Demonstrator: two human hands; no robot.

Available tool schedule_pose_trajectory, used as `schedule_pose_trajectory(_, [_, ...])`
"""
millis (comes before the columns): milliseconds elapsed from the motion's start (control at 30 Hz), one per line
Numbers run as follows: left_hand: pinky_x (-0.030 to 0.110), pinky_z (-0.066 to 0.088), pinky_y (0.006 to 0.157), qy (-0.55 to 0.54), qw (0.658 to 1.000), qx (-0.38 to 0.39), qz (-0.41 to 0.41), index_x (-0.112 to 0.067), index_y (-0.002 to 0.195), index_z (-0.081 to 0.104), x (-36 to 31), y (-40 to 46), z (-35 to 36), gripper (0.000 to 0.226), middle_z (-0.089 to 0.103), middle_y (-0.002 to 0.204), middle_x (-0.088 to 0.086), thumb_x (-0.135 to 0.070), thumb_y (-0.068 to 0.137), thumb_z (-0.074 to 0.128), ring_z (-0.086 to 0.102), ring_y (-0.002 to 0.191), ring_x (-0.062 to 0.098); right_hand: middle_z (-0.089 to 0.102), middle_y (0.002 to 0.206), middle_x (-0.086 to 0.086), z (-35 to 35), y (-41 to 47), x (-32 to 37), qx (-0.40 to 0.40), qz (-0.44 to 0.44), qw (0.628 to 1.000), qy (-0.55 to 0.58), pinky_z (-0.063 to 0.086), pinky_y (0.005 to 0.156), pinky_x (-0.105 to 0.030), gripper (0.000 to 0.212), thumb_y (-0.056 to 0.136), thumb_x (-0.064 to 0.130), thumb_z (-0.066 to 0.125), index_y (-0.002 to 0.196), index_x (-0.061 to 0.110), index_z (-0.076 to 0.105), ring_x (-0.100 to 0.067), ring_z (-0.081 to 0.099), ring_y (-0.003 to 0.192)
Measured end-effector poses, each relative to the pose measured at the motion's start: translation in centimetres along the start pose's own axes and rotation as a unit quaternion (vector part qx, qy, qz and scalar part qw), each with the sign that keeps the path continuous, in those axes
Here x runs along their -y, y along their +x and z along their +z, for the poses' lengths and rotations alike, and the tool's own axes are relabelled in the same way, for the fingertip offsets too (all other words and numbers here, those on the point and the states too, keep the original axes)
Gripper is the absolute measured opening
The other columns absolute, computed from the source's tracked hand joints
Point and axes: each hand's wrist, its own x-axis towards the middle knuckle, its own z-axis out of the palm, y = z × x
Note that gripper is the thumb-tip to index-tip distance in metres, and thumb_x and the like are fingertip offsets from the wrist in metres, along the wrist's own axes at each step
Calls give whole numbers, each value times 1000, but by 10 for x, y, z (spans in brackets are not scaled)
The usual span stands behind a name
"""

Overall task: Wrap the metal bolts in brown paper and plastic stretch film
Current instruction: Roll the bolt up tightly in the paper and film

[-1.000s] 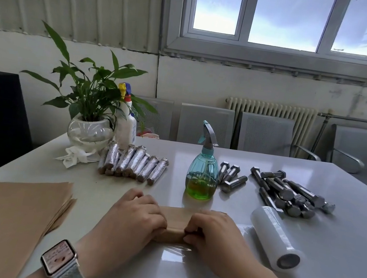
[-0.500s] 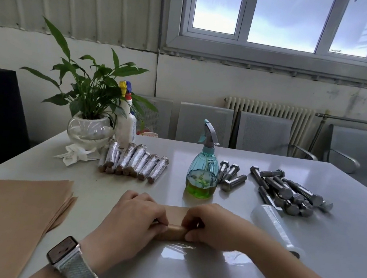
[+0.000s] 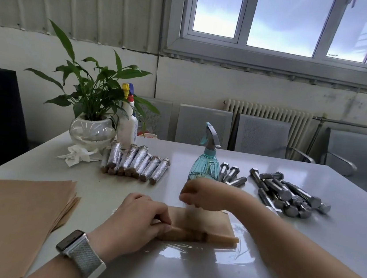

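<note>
- Head view, containers: a round glass bowl (image 3: 92, 130) is seen near the far left corner of the tabletop (image 3: 302, 257), with a green leafy plant (image 3: 96, 89) standing in it. Just behind it a white spray bottle (image 3: 128, 123) with a yellow and blue nozzle stands upright. A teal spray bottle (image 3: 206, 162) stands upright toward the far middle; what it holds cannot be told, since its base is hidden by the hand.
- A crumpled white tissue (image 3: 79, 155) lies against the front of the bowl.
- A row of wrapped bolts (image 3: 135, 163) — shiny with film — is laid side by side, just right of the bowl.
- Bare metal bolts (image 3: 286, 195) are heaped toward the far right edge, a few more lying just right of the teal bottle.
- A stack of brown paper sheets (image 3: 13, 215) is set at the near left edge.
- The task's piece, a brown paper roll (image 3: 198, 235), lies near the near middle on a sheet of clear stretch film (image 3: 228, 253), its unrolled part spread flat behind it.
- The left hand (image 3: 135, 223), a watch (image 3: 81, 253) on its wrist, is curled around the roll's left end, gripping it.
- The right hand (image 3: 203, 194) is lifted over the paper's far edge — blurred, so its fingers cannot be told.
- Bare tabletop is left along the near right edge.
- No writing can be read.
</note>
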Motion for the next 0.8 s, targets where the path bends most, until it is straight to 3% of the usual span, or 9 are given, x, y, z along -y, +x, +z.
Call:
schedule_pose_trajectory(67, [14, 18, 91, -6, 1000, 3, 2, -41, 77, 58, 0, 0, -1, 10, 52, 72, -30, -48, 82, 63, 46, 84, -8, 62, 124, -9, 10, 9, 0, -26, 8, 997, -70, 45, 91, -36, 33, 99, 31, 47, 121, 9, 60, -27, 57, 109])
schedule_pose_trajectory(133, [12, 16, 92, -10, 1000, 6, 1, -43, 74, 56, 0, 0, -1, 12, 54, 71, -29, -48, 82, 64, 46, 84, -11, 61, 124, -13, 20, 16, 0, -19, 23, 994, -104, 44, 88, -38, 35, 98, 34, 47, 119, 7, 58, -31, 56, 110])
schedule_pose_trajectory(233, [13, 15, 95, -13, 1000, 6, -8, -42, 74, 56, 0, 0, -2, 14, 54, 71, -26, -50, 80, 65, 45, 83, -11, 64, 113, -13, 19, 22, 1, -17, 36, 993, -107, 43, 73, -35, 44, 95, 46, 49, 111, 6, 60, -30, 57, 94])
schedule_pose_trajectory(333, [17, 18, 101, -3, 1000, 0, -19, -43, 75, 57, 0, 0, -1, 15, 54, 75, -24, -55, 79, 64, 45, 88, -5, 62, 102, -3, 11, 21, -2, 7, 30, 998, -54, 44, 65, -31, 42, 84, 55, 63, 104, 19, 57, -20, 57, 78])
schedule_pose_trajectory(400, [20, 18, 104, 4, 1000, -2, -26, -44, 76, 58, -1, 0, 0, 14, 56, 83, -23, -58, 79, 62, 44, 96, -3, 63, 96, 0, 4, 14, -4, 38, 18, 998, -52, 46, 58, -28, 33, 79, 44, 74, 98, 25, 56, -14, 58, 64])
schedule_pose_trajectory(467, [22, 18, 106, 18, 999, -2, -27, -42, 81, 62, -2, 0, 0, 18, 58, 89, -21, -60, 79, 60, 44, 100, -2, 63, 77, 2, -1, 7, -6, 57, -1, 996, -75, 41, 51, -24, 20, 78, 33, 76, 78, 27, 56, -9, 52, 54])
schedule_pose_trajectory(533, [23, 17, 104, 48, 999, -12, -8, -39, 85, 64, -5, -1, 1, 22, 55, 95, -23, -60, 79, 59, 41, 103, -1, 56, 59, 6, -4, 0, -5, 60, -14, 994, -93, 34, 47, -23, 29, 79, 32, 74, 62, 24, 52, -8, 46, 49])
schedule_pose_trajectory(700, [26, 9, 106, 79, 996, -43, 20, -36, 80, 65, -10, -4, -1, 21, 38, 131, -22, -57, 79, 61, 24, 131, 6, 48, 67, 8, -4, -18, 1, 29, -38, 992, -117, 32, 51, -27, 26, 81, 31, 65, 63, 25, 47, -9, 42, 58])
schedule_pose_trajectory(800, [30, 7, 110, 90, 995, -32, 23, -36, 80, 64, -11, -3, -2, 20, 36, 137, -23, -55, 80, 60, 22, 135, 6, 47, 71, 5, 3, -29, 3, 3, -53, 992, -119, 40, 58, -32, 23, 82, 28, 58, 65, 22, 43, -18, 46, 67])
